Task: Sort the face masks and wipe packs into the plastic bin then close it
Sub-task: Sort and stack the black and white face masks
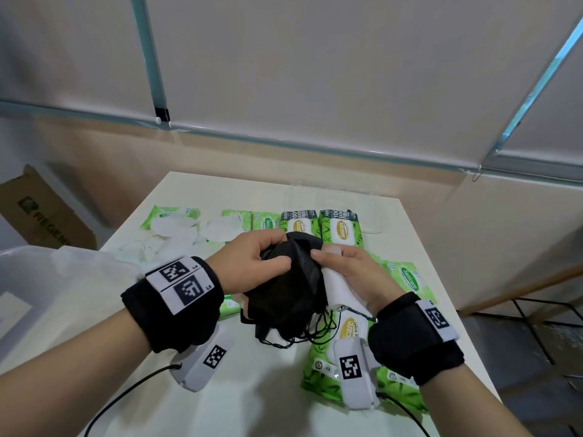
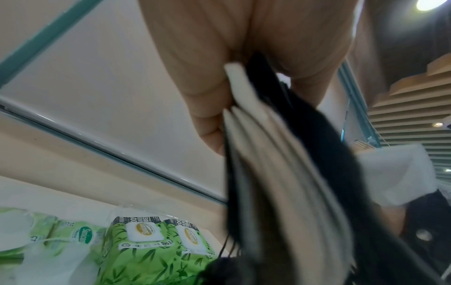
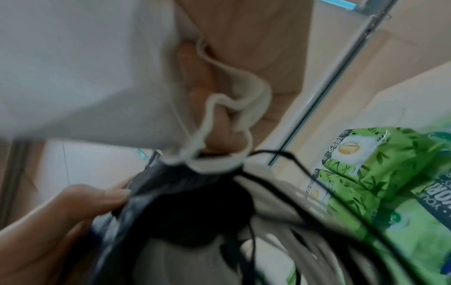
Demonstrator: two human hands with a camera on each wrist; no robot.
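A bundle of black face masks (image 1: pixel 288 285) hangs above the middle of the table, ear loops dangling. My left hand (image 1: pixel 271 257) grips its top from the left; the left wrist view shows my fingers (image 2: pixel 207 86) clamped on the stacked black masks (image 2: pixel 288 154). My right hand (image 1: pixel 328 252) holds a white face mask (image 1: pixel 342 290) in its palm, with the thumb against the black bundle's right edge. In the right wrist view the white mask (image 3: pixel 85 86) hangs over the black masks (image 3: pixel 185 202). Green wipe packs (image 1: pixel 339 223) lie in a row behind my hands.
More green wipe packs (image 1: pixel 328 367) lie under my right wrist and loose white masks (image 1: pixel 176 228) at the back left. A translucent plastic bin (image 1: pixel 47 279) stands at the left table edge. A cardboard box (image 1: pixel 41 212) sits beyond it. The table (image 1: pixel 252 398) ends close on the right.
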